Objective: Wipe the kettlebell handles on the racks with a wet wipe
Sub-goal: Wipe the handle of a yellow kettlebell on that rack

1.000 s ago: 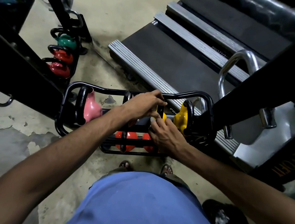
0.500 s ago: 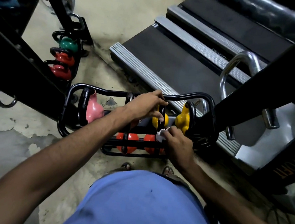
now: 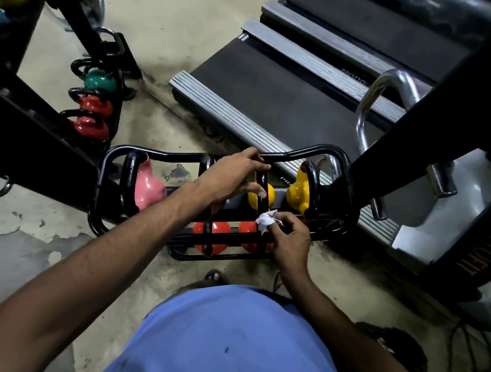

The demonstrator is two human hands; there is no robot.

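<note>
While L grip [image 3: 233, 175] curls round yellow kb handle [image 3: 261, 179] | R grip [image 3: 290, 240] pinches wipe [image 3: 266, 220] beside its near end

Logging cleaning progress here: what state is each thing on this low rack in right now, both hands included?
left hand, gripping the middle yellow kettlebell's handle
right hand, pinching the wet wipe
wet wipe, crumpled, at that handle's lower end
middle yellow kettlebell, racked, handle held
right yellow kettlebell, racked, untouched
pink kettlebell, racked, untouched
orange kettlebells, racked lower down
</note>
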